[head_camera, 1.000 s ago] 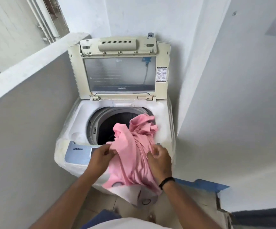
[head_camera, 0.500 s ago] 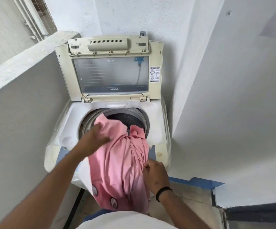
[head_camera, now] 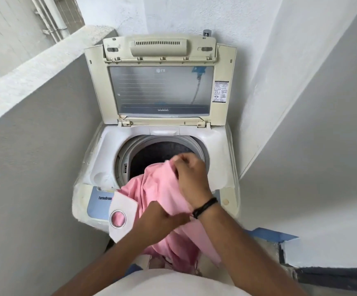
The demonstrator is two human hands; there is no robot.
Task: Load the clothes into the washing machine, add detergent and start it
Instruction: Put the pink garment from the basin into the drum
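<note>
A white top-loading washing machine (head_camera: 218,159) stands in a corner with its lid (head_camera: 160,82) raised upright. Its dark drum (head_camera: 152,154) is open. A pink cloth (head_camera: 158,189) with a pale band and a metal eyelet hangs over the front rim, part in the drum and part trailing down the front. My right hand (head_camera: 191,174) grips the cloth's top edge over the drum opening. My left hand (head_camera: 164,218) grips the cloth lower down, in front of the control panel (head_camera: 99,199). No detergent is in view.
A grey half-height wall (head_camera: 34,146) closes the left side. White walls (head_camera: 312,124) box in the right. A blue-edged step (head_camera: 269,233) lies on the floor at the right of the machine.
My right hand has gone up from the machine's front to the drum opening with the cloth's edge. My left hand has dropped from the drum rim down to the front, regripping the cloth lower.
</note>
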